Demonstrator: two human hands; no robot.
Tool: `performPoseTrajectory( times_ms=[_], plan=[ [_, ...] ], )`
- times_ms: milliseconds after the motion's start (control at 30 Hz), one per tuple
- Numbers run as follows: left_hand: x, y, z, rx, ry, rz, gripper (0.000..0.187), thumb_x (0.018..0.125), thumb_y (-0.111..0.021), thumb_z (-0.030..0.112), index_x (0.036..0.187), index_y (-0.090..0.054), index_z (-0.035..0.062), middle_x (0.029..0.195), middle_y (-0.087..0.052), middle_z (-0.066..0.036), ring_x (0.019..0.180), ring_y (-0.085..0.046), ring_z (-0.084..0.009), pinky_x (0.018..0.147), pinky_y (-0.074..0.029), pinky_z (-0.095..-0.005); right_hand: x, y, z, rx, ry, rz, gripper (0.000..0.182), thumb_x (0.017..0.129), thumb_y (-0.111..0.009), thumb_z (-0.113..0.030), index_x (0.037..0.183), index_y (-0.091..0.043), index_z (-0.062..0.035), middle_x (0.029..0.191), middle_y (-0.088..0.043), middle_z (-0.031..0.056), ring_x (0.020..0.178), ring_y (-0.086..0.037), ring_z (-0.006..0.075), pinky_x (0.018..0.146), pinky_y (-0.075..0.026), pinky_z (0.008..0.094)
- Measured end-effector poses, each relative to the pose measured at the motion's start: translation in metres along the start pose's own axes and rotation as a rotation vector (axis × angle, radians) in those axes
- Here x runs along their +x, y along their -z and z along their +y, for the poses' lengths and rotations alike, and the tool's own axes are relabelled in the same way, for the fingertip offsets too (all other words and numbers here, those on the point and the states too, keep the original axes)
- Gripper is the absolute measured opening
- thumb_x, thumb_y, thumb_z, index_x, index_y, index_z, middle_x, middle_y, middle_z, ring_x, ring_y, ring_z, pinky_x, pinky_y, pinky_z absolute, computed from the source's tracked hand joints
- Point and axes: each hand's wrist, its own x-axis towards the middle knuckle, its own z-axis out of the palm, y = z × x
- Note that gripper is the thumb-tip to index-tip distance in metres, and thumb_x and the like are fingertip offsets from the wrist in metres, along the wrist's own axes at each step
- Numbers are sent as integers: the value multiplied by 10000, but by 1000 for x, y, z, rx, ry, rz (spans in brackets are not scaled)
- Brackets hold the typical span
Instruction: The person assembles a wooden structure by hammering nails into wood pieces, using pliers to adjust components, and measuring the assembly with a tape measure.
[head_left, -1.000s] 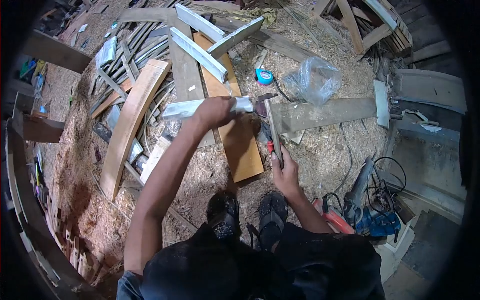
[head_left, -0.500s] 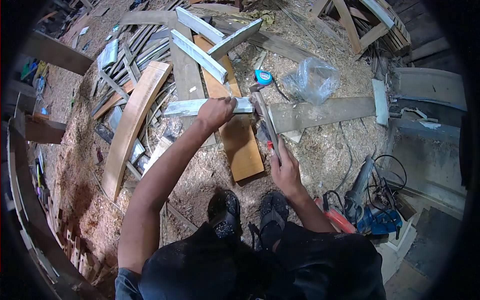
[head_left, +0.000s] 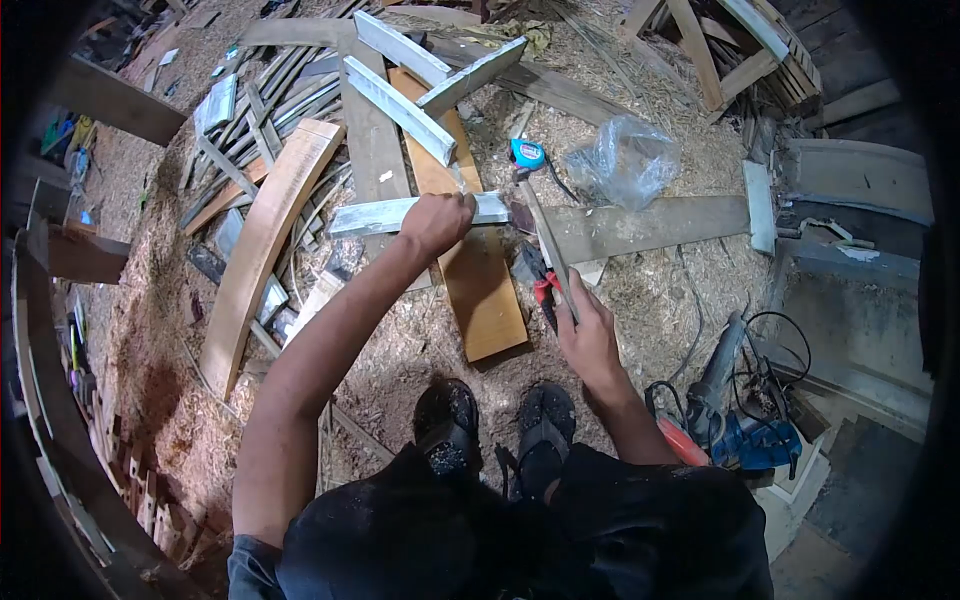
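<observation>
My left hand (head_left: 438,222) is closed over a white-painted wooden strip (head_left: 370,216), its fingertips at the upper edge near the right end. Beneath the strip lies an orange-brown plank (head_left: 485,305). In my right hand (head_left: 588,338) is a hammer by its long wooden handle (head_left: 552,245), which points up and away; its dark head is near the strip's right end. Pliers with red grips (head_left: 543,288) lie just left of the handle, partly hidden. Farther off, more white-painted strips (head_left: 400,110) lie joined across the plank.
A blue tape measure (head_left: 527,153) and a clear plastic bag (head_left: 625,160) lie beyond my hands. A curved plank (head_left: 270,250) and a pile of thin slats (head_left: 285,95) are at left. On the right is a blue power tool (head_left: 755,445) with cords. Wood shavings cover the floor.
My right hand has moved slightly down and to the right with the hammer, showing more of the pliers. My left hand stays on the strip.
</observation>
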Motion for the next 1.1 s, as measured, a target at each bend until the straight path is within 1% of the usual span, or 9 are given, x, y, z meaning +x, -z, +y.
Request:
performPoseTrajectory(
  times_ms=[300,433,533,667,767,867,1000,1033,1100],
  plan=[
    [-7,-10,11,63,-10,109,138,882,-519,116,967,-574,23,876,-657,-168,802,-703,-323,642,-584,-443,7,7,-25,-179,-179,-256,542,943,-552,-120,1454,-407,-14,1008,-629,312,888,-644,466,755,-543,491],
    [-11,0,13,39,-49,-79,187,880,-509,107,1009,-580,-8,926,-654,-162,831,-690,-313,671,-579,-430,6,6,-39,-174,-140,-298,534,941,-545,-102,1444,-408,16,1002,-626,322,889,-644,469,771,-535,504],
    [-9,-5,25,192,29,48,239,889,-511,117,1057,-589,-34,1012,-658,-183,907,-680,-307,732,-567,-409,14,9,-37,-156,-240,-261,500,916,-540,-49,1406,-473,22,1031,-640,301,907,-642,461,814,-522,477],
    [-13,-8,25,118,-22,-142,266,892,-515,140,1067,-586,-47,1054,-651,-191,1016,-649,-293,810,-540,-404,10,3,-49,-138,0,-223,524,934,-532,-57,1427,-403,62,1005,-628,318,902,-646,459,777,-536,504],
    [-10,-20,34,330,69,82,296,895,-526,165,1104,-583,-36,1049,-659,-156,1019,-644,-287,888,-507,-436,9,7,-35,-113,-174,-220,492,931,-531,-44,1403,-439,61,1030,-642,297,901,-655,456,785,-534,500],
    [-5,-2,31,301,11,-63,398,885,-560,228,1176,-565,-43,1123,-652,-146,1099,-611,-286,992,-437,-515,11,11,-37,83,-219,-156,434,960,-537,-76,1358,-481,86,1059,-656,292,950,-665,445,812,-530,451],
    [-15,-22,27,50,107,218,929,852,-564,681,1413,-415,-45,1422,-458,-203,1329,-434,-335,1071,-316,-627,5,3,-32,158,-183,-68,436,993,-524,-120,1364,-466,102,1122,-646,308,1070,-654,424,862,-521,407],
    [-12,-26,27,85,110,219,1092,789,-509,819,1460,-369,-30,1426,-427,-213,1342,-406,-352,1099,-301,-576,3,2,-32,178,-197,-66,442,994,-521,-119,1370,-457,104,1127,-643,310,1075,-651,428,867,-520,413],
    [-11,-27,22,-11,81,186,1062,805,-515,798,1447,-383,-37,1384,-452,-214,1316,-419,-352,1093,-311,-532,-5,-4,-27,188,-219,-67,453,996,-514,-118,1381,-439,108,1139,-637,317,1082,-644,438,879,-518,426]
  ],
)
